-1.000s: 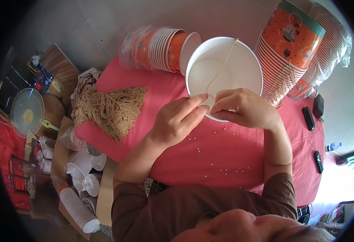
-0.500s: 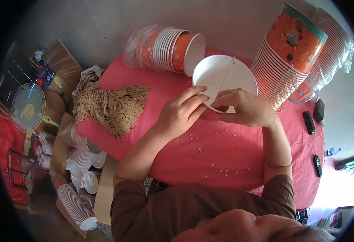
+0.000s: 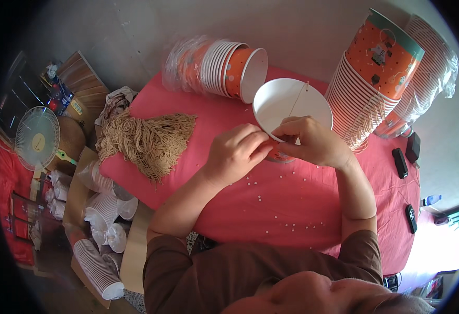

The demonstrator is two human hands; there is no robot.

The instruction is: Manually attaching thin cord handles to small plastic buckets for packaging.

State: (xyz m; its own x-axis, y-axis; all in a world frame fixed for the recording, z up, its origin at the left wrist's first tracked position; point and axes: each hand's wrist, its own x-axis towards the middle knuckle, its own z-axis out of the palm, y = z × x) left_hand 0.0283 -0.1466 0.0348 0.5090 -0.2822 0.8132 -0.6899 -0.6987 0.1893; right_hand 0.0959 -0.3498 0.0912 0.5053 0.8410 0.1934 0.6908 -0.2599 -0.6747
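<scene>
A paper bucket (image 3: pixel 276 99) with a white inside and a patterned orange outside stands on the pink cloth, its mouth tipped toward me. From a small hole at its far rim, a thin beige cord (image 3: pixel 298 99) runs across the mouth to my right hand (image 3: pixel 313 138). That hand is closed over the near rim, its fingertips pinching around the cord's end inside the bucket. My left hand (image 3: pixel 242 152) is closed at the near-left rim, fingertips pressed together on the bucket's wall from outside. The exact spot between the fingertips is hidden.
A bundle of beige cords (image 3: pixel 148 138) lies at the left. Nested orange buckets (image 3: pixel 234 70) lie at the back; a tall stack (image 3: pixel 363 89) with cords hanging stands at the right. Small white bits (image 3: pixel 260 198) dot the pink cloth (image 3: pixel 313 209). Black devices (image 3: pixel 400 163) lie at the right edge.
The bucket has moved slightly nearer and tilted, so more of its orange outside shows below the rim. My left hand has shifted a little down, its fingers drawn closer together.
</scene>
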